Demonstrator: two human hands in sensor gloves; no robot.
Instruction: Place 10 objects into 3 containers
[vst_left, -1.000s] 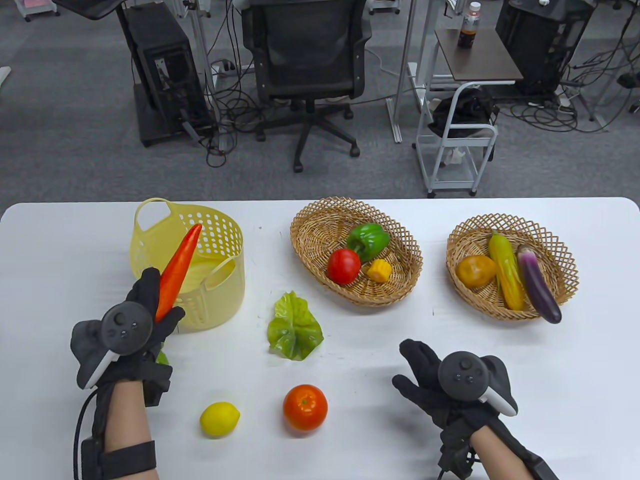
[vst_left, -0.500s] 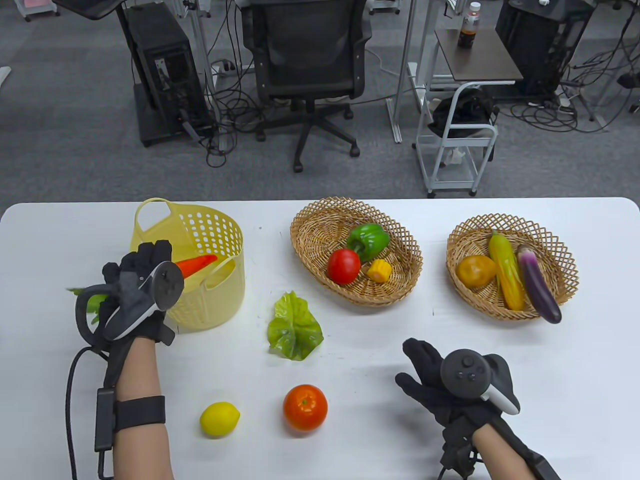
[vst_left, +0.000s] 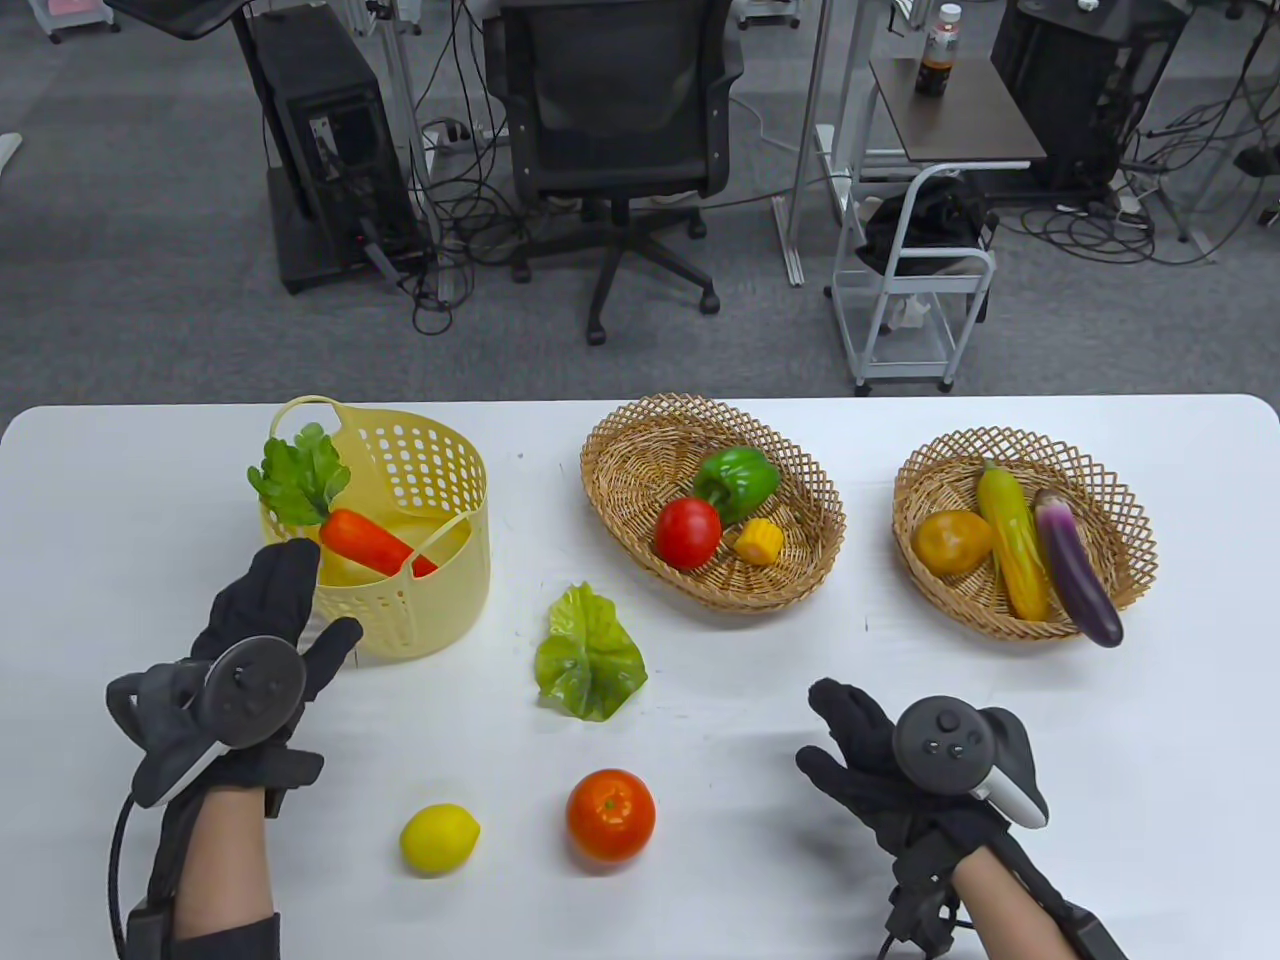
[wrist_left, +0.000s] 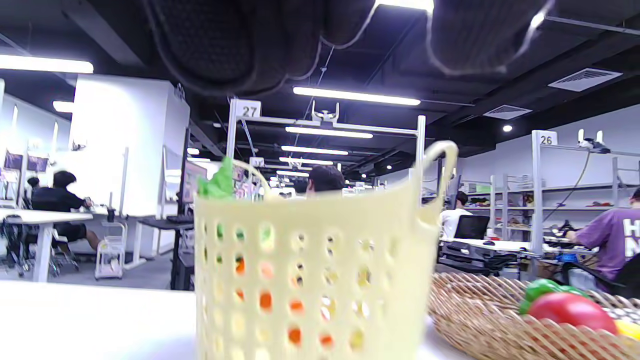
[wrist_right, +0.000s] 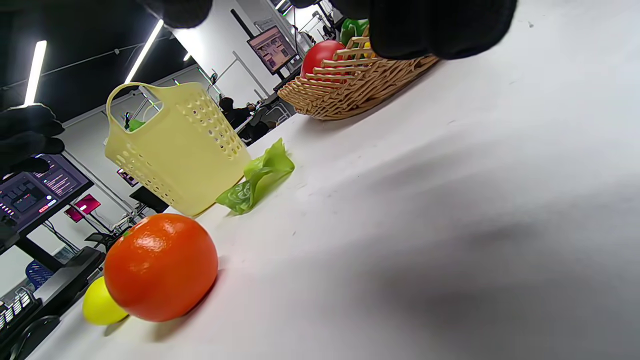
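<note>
Just beyond the left hand's (vst_left: 255, 640) spread, empty fingers (vst_left: 262, 590), the yellow perforated plastic basket (vst_left: 425, 590) holds one orange carrot with green leaves (vst_left: 370, 540). The middle oval wicker basket (vst_left: 625, 470) holds one red tomato (vst_left: 687, 532), one green pepper (vst_left: 737, 477) and one corn chunk (vst_left: 760, 541). The right wicker basket (vst_left: 1120, 500) holds one yellow pear (vst_left: 950, 541), one corn cob (vst_left: 1012, 540) and one purple eggplant (vst_left: 1075, 575).

Three things lie loose: a green lettuce leaf (vst_left: 588, 655), a yellow lemon (vst_left: 439, 838) and an orange (vst_left: 610, 814), left of the right hand's (vst_left: 880, 765) loosely open fingers.

Half a second ago the left hand gripped the carrot over the rim; now it has drawn back.
</note>
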